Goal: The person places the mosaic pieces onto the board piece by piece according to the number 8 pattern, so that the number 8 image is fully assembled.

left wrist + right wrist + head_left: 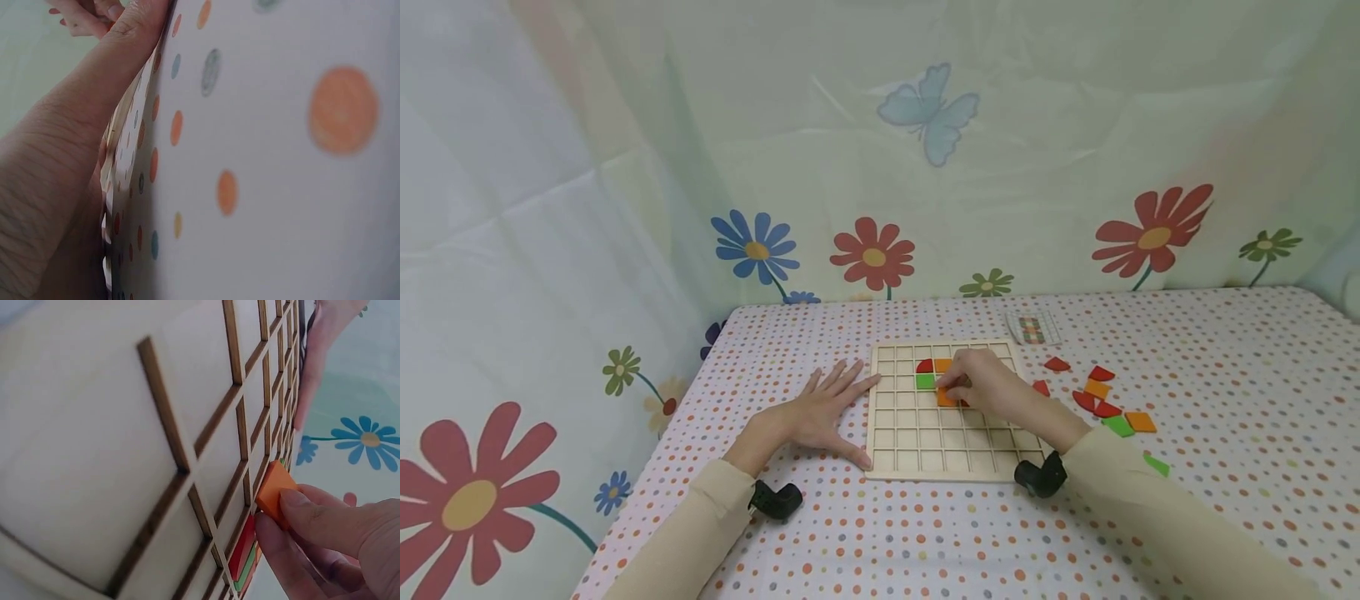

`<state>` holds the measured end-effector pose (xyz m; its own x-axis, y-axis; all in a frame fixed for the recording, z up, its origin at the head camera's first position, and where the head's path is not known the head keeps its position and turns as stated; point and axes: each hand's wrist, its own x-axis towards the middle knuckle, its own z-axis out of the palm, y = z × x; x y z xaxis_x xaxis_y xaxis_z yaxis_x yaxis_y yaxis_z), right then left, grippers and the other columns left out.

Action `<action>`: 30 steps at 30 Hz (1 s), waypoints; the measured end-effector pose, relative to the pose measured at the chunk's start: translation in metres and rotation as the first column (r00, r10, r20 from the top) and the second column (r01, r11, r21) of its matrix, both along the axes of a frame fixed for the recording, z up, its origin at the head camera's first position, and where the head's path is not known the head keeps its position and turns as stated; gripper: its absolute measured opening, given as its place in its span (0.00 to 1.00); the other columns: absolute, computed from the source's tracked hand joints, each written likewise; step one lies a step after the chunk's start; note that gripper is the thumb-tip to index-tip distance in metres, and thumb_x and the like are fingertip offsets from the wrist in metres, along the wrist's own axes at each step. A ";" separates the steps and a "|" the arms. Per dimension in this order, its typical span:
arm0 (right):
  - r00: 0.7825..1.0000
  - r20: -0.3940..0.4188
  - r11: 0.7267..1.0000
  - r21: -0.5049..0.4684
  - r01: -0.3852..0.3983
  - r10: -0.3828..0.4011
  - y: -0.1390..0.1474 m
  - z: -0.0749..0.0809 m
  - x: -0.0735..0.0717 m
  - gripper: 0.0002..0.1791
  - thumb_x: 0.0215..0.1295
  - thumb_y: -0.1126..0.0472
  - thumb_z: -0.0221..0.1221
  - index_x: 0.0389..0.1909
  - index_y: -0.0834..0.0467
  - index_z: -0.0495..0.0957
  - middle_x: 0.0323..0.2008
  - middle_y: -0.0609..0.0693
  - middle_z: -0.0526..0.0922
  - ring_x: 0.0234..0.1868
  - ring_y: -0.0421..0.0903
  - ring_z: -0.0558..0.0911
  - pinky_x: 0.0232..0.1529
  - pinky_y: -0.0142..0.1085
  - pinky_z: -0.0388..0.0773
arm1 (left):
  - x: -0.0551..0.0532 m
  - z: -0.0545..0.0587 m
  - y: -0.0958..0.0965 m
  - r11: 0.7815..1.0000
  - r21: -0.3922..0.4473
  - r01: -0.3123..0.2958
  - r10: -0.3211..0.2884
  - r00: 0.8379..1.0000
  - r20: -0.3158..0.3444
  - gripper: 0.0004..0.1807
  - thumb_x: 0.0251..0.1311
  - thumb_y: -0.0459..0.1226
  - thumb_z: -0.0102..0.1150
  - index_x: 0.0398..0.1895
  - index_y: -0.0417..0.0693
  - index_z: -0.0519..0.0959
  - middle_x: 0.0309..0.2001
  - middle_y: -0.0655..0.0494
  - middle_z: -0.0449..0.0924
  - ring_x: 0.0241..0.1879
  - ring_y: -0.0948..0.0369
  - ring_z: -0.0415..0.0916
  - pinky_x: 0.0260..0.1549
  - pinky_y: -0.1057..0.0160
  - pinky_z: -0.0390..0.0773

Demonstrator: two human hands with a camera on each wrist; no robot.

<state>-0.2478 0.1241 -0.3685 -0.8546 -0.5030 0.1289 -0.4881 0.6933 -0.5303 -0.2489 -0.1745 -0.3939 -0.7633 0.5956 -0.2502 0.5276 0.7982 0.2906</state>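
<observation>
A wooden grid board (906, 437) lies on the dotted cloth. My left hand (820, 412) is spread beside it, with a fingertip and the thumb tip at its left edge. Over the board, my right hand (988, 385) pinches an orange square tile (273, 487) between thumb and fingers; the tile is tilted, one corner close to the grid. Cells nearby hold a red quarter-circle tile (925, 366), a green square tile (925, 381) and another orange tile (943, 365). A red tile (242, 550) shows below my fingers in the right wrist view. The right hand hides part of the board.
Loose pieces lie right of the board: several red ones (1057, 364), orange squares (1141, 422) and green pieces (1118, 426). A patterned card (1033, 327) rests behind the board's right corner. A flowered curtain (805, 150) hangs behind the table.
</observation>
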 end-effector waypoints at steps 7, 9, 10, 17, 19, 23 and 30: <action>0.999 -0.026 0.998 0.058 -0.039 0.041 -0.002 0.006 0.000 0.08 0.62 0.75 0.70 0.41 0.66 0.91 0.29 0.49 0.77 0.29 0.42 0.73 0.29 0.29 0.71 | -0.001 0.000 -0.001 1.000 0.012 0.006 -0.006 1.000 0.002 0.68 0.51 0.66 0.74 0.87 0.61 0.41 0.86 0.50 0.27 0.83 0.46 0.23 0.78 0.35 0.29; 0.998 -0.035 0.996 0.071 -0.049 0.051 -0.003 0.006 0.000 0.08 0.62 0.76 0.70 0.41 0.66 0.91 0.29 0.49 0.77 0.29 0.42 0.72 0.29 0.29 0.71 | -0.001 0.000 -0.002 1.000 0.010 0.006 -0.006 1.000 0.000 0.68 0.51 0.67 0.74 0.87 0.62 0.41 0.86 0.50 0.26 0.83 0.47 0.22 0.78 0.36 0.29; 0.997 -0.042 0.995 0.080 -0.055 0.059 -0.003 0.006 0.001 0.08 0.62 0.76 0.69 0.41 0.67 0.91 0.29 0.49 0.77 0.29 0.42 0.72 0.29 0.29 0.71 | -0.002 -0.001 -0.002 1.000 0.010 0.007 -0.007 1.000 -0.002 0.68 0.51 0.67 0.73 0.87 0.62 0.41 0.86 0.50 0.26 0.83 0.47 0.22 0.78 0.36 0.29; 0.994 -0.065 0.991 0.109 -0.075 0.082 -0.005 0.002 0.001 0.09 0.62 0.78 0.68 0.42 0.69 0.90 0.31 0.51 0.77 0.32 0.44 0.77 0.31 0.30 0.77 | -0.003 -0.003 -0.002 1.000 0.007 0.006 -0.006 1.000 0.011 0.69 0.51 0.68 0.73 0.87 0.64 0.40 0.86 0.52 0.25 0.83 0.48 0.21 0.78 0.38 0.27; 0.992 -0.085 0.990 0.113 -0.079 0.088 -0.005 0.001 0.002 0.09 0.62 0.78 0.68 0.41 0.69 0.90 0.31 0.51 0.79 0.34 0.45 0.79 0.32 0.31 0.79 | -0.003 -0.003 -0.002 1.000 0.005 0.005 -0.005 1.000 0.010 0.68 0.51 0.68 0.73 0.87 0.64 0.40 0.86 0.52 0.25 0.83 0.49 0.21 0.78 0.38 0.27; 0.991 -0.099 0.990 0.111 -0.082 0.093 -0.006 0.000 0.003 0.09 0.62 0.79 0.68 0.41 0.68 0.90 0.32 0.52 0.80 0.35 0.46 0.81 0.33 0.31 0.80 | -0.002 -0.003 -0.001 1.000 0.008 0.002 -0.002 1.000 0.007 0.68 0.50 0.67 0.73 0.87 0.64 0.41 0.86 0.52 0.26 0.83 0.48 0.21 0.78 0.38 0.28; 0.987 -0.135 0.988 0.136 -0.072 0.091 -0.009 -0.002 0.004 0.07 0.62 0.79 0.68 0.38 0.69 0.90 0.30 0.53 0.79 0.34 0.48 0.81 0.34 0.32 0.82 | -0.002 -0.003 0.000 1.000 0.014 0.000 0.001 1.000 -0.003 0.68 0.50 0.66 0.75 0.87 0.63 0.42 0.86 0.51 0.27 0.84 0.47 0.23 0.78 0.36 0.28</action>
<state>-0.2435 0.1151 -0.3704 -0.7880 -0.5907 0.1738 -0.6092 0.7067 -0.3599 -0.2506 -0.1747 -0.3973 -0.7644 0.5986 -0.2396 0.5282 0.7945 0.2997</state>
